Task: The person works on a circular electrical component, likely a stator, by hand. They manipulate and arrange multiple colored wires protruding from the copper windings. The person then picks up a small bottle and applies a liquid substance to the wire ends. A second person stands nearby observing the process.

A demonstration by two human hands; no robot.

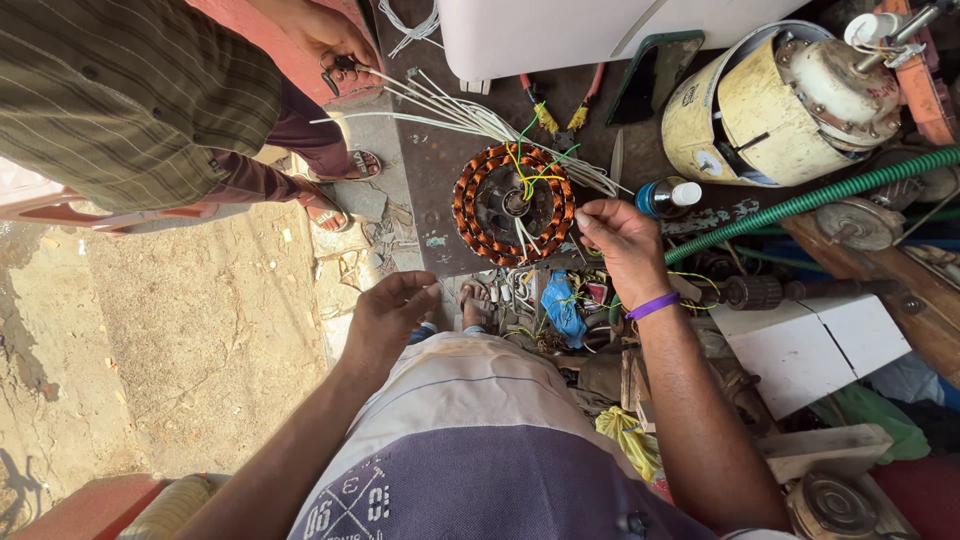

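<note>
A round motor stator [514, 203] wound with copper coils lies flat on a dark metal plate [440, 150]. Green, yellow and white wires rise from its middle. My right hand [622, 242], with a purple band at the wrist, pinches something thin at the stator's right rim, fingers closed. My left hand [385, 318] hovers below and left of the stator with fingers loosely curled, holding nothing. Long white sleeves [440, 105] fan from the stator toward another person's hand [330, 40] at the top, which holds scissors [337, 68].
A yellow motor housing [770, 100] lies top right beside a green hose [800, 205] and a small bottle [668, 196]. Pliers [540, 105] and a phone [655, 70] lie near a white casing [560, 35]. White blocks [810, 345] sit at right. Sandy ground [180, 340] spreads left.
</note>
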